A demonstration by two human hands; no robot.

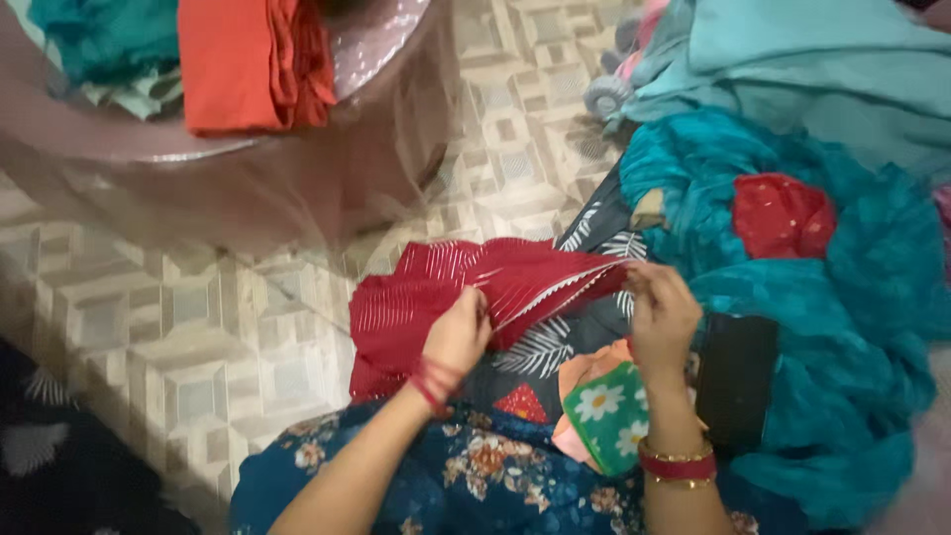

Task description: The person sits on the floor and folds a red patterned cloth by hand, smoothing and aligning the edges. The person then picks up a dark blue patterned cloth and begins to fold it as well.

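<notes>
both hands pinch a red striped cloth stretched between them: left hand grips its lower fold, right hand its pointed edge. just below the right hand lies a green flowered cloth; beyond it, a teal pile; far past the left hand, an orange fold.

the single head-worn camera looked steeply down from close above the lap, facing forward over the patterned tile floor; the draped round table filled the upper left, cloth piles the right
</notes>
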